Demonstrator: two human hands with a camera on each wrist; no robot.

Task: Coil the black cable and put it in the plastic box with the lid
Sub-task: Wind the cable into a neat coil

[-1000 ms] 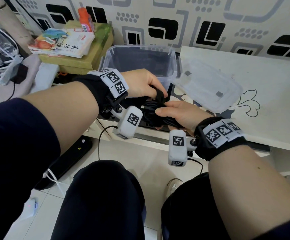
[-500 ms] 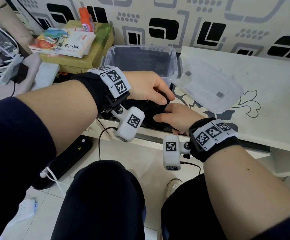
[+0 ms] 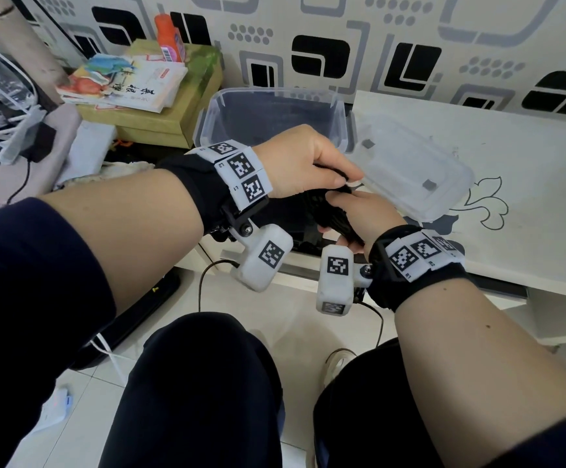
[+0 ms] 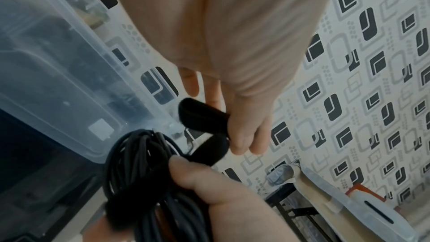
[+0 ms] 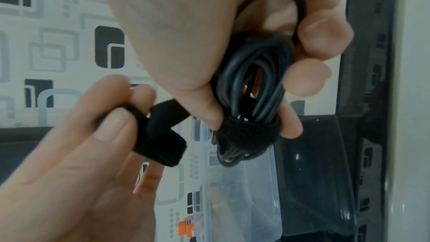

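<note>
The black cable (image 5: 251,80) is coiled into a tight bundle, and my right hand (image 3: 349,214) grips it in front of the box. A black fabric strap (image 5: 246,130) runs round the bundle. My left hand (image 3: 344,179) pinches the loose end of the strap (image 4: 202,117) between thumb and fingers and holds it out to the side of the coil (image 4: 139,172). The clear plastic box (image 3: 337,106) stands open just behind my hands. Its clear lid (image 3: 410,170) lies to the right on the white table. In the head view my hands hide most of the cable (image 3: 322,211).
A white table (image 3: 511,157) with a drawn flower spreads to the right. Books (image 3: 122,82) on a cardboard box and an orange bottle (image 3: 170,38) sit at the back left. A black power strip (image 3: 129,319) and cords lie on the tiled floor by my knees.
My left hand has lifted off the coil and moved right, drawing the strap end out. My right hand has shifted its hold and turned the bundle more upright.
</note>
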